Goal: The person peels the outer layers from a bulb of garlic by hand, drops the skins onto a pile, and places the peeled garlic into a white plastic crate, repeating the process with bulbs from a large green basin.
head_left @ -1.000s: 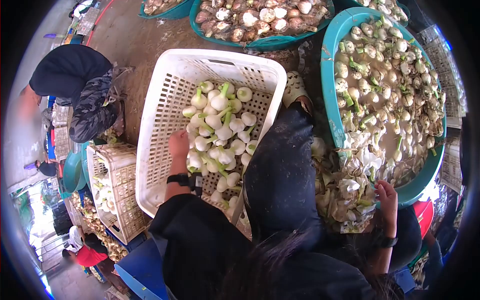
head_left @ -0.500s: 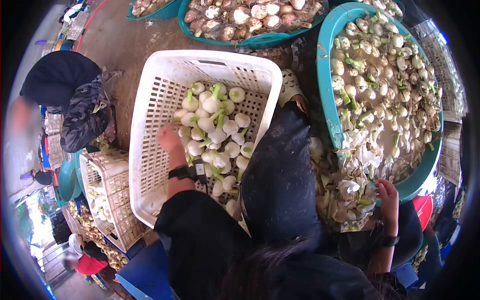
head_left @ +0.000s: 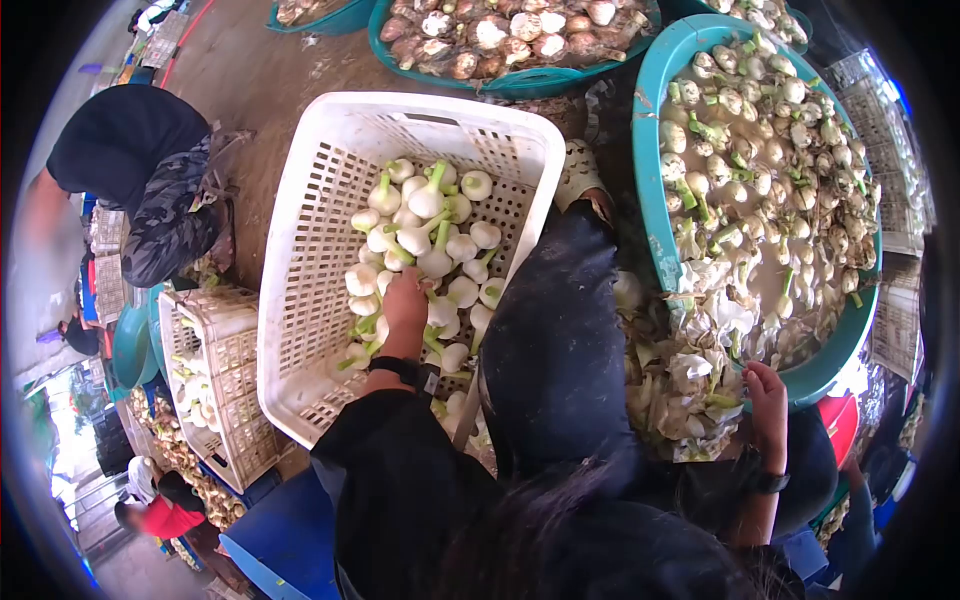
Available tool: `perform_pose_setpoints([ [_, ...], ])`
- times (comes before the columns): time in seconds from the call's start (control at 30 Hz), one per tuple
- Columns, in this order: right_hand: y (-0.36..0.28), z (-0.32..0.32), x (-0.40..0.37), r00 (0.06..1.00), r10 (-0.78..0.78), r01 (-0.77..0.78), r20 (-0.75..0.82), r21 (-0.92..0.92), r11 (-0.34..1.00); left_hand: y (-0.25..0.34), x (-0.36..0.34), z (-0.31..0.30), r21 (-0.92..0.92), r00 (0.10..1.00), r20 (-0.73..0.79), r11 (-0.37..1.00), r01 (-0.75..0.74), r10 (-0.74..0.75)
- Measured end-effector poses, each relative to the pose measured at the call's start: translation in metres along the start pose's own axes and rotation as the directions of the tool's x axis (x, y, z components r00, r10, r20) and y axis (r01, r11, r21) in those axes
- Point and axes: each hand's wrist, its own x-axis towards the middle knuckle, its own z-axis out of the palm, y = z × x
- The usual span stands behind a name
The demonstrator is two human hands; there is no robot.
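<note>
My left hand [head_left: 405,305] reaches down into the white crate [head_left: 285,300] among peeled garlic bulbs [head_left: 428,202] with short green stems. Its fingers are curled down onto the bulbs; what lies under them is hidden. A dark band circles that wrist, with a small dark object beside it. My right hand [head_left: 767,400] is by the near rim of the teal tub [head_left: 648,150], its fingers loosely bent and apart, with nothing seen in them. Next to it is a heap of stripped garlic skins [head_left: 690,400]. Unpeeled garlic [head_left: 760,180] fills much of the tub, in murky water.
Another teal tub [head_left: 500,82] of unpeeled bulbs stands at the back. On the left, a person in dark clothes [head_left: 130,150] bends forward above a second crate [head_left: 235,380] holding white bulbs. My dark-clad leg [head_left: 555,350] lies between crate and tub.
My left hand has moved right and slightly nearer to me, from the left edge of the bulb pile into its middle. My right hand has shifted only slightly.
</note>
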Motion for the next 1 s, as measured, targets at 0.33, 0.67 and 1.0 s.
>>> perform_pose_setpoints([
  [0.33, 0.002, 0.001, 0.001, 1.000, 0.023, -0.023, 0.022, -0.007, 1.000, -0.020, 0.004, 0.027, -0.336, 0.973, -0.203, 0.941, 0.039, -0.112],
  [0.67, 0.002, 0.004, 0.001, 0.994, 0.107, -0.105, -0.012, 0.113, 0.988, -0.072, 0.013, -0.035, -0.557, 0.860, -0.365, 0.824, 0.104, -0.356],
  [1.0, 0.019, 0.002, 0.002, 1.000, 0.018, -0.019, 0.009, 0.061, 0.998, -0.009, 0.024, 0.005, 0.087, 0.882, -0.277, 0.924, -0.372, 0.381],
])
